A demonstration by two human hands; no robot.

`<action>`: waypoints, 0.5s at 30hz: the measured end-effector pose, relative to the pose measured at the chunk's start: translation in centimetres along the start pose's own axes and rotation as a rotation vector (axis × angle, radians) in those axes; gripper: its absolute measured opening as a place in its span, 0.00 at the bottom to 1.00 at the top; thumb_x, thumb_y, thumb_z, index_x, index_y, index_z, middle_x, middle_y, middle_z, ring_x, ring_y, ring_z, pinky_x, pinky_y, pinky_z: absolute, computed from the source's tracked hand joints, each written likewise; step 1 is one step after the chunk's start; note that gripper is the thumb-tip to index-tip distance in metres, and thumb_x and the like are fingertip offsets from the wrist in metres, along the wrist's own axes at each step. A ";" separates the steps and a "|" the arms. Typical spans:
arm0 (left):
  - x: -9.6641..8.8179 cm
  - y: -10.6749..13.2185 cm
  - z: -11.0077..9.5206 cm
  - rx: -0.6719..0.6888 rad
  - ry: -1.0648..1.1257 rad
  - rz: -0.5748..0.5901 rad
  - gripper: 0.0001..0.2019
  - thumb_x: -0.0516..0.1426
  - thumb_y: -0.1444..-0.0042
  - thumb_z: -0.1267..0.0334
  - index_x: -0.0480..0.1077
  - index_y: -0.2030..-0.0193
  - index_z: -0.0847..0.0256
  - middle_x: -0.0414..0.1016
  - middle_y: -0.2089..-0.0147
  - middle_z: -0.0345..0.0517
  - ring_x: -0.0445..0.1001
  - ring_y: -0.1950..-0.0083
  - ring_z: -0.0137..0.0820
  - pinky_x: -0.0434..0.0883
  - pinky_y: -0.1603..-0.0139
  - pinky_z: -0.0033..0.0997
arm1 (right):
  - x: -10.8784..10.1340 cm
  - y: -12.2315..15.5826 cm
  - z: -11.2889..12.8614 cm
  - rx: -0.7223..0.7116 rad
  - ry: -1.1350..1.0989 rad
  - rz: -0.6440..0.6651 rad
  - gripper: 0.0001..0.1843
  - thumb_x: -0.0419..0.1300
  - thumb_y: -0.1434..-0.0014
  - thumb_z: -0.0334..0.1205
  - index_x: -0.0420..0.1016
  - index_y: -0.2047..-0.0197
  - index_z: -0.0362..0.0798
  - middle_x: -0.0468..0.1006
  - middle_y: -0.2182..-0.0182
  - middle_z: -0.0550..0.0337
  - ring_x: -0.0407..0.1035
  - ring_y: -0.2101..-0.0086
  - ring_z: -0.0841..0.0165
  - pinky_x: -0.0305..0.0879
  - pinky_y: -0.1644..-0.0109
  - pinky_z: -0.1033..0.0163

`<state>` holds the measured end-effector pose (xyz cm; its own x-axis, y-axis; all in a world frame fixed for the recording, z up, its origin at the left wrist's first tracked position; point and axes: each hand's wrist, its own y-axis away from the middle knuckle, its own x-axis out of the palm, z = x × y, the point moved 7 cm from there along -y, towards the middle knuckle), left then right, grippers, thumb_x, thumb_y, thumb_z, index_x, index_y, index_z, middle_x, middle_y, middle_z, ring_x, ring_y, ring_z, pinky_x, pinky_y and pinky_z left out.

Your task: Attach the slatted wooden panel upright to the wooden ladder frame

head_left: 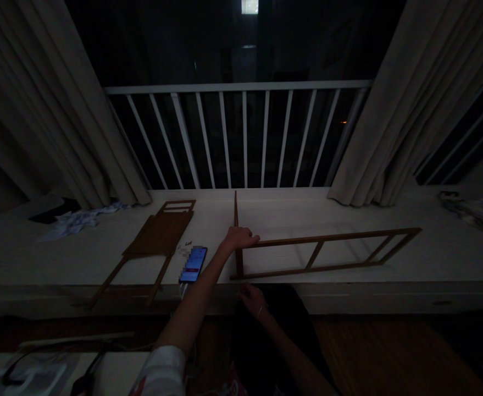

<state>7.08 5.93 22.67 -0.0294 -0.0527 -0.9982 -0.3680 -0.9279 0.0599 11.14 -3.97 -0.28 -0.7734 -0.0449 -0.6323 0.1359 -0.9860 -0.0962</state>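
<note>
My left hand is wrapped over the corner of a brown wooden frame, which stands on its long side on the white sill. A narrow wooden board runs back from that corner towards the railing. Just below the frame's near end is my right hand, its fingertips pinched together close to the wood. Whatever is between those fingers is too dark and small to name. To the left, a second wooden piece with a panel and legs, like a small folding chair, lies flat on the sill.
A lit phone with a cable lies beside tiny loose parts. Crumpled papers are at the left. White railing and curtains stand behind. Cloth lies far right; a pale table is at lower left.
</note>
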 end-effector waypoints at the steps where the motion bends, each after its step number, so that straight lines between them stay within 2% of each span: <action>1: 0.0 0.0 0.0 0.000 0.000 0.000 0.28 0.38 0.50 0.42 0.73 0.67 0.58 0.75 0.60 0.49 0.70 0.57 0.39 0.62 0.57 0.36 | -0.1 0.1 0.0 -0.009 0.006 -0.011 0.07 0.57 0.50 0.42 0.69 0.68 0.49 0.75 0.72 0.61 0.68 0.70 0.70 0.59 0.66 0.68; 8: 0.1 -0.1 0.0 0.013 -0.001 -0.002 0.30 0.37 0.50 0.41 0.73 0.66 0.58 0.74 0.60 0.50 0.70 0.56 0.40 0.62 0.57 0.37 | -0.3 0.6 0.6 -0.035 0.051 -0.041 0.08 0.54 0.48 0.43 0.70 0.68 0.49 0.74 0.72 0.62 0.68 0.70 0.71 0.58 0.66 0.68; 15: 0.0 0.0 -0.1 0.017 0.004 -0.002 0.29 0.38 0.50 0.42 0.73 0.67 0.58 0.74 0.60 0.50 0.70 0.56 0.40 0.62 0.58 0.36 | 0.0 0.6 0.2 0.027 0.094 -0.044 0.10 0.55 0.48 0.46 0.71 0.70 0.49 0.75 0.72 0.60 0.68 0.70 0.69 0.58 0.66 0.68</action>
<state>7.23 5.92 22.70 -0.0253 -0.0525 -0.9983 -0.3840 -0.9215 0.0582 11.12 -4.64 -0.15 -0.7164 0.0124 -0.6975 0.0858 -0.9907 -0.1057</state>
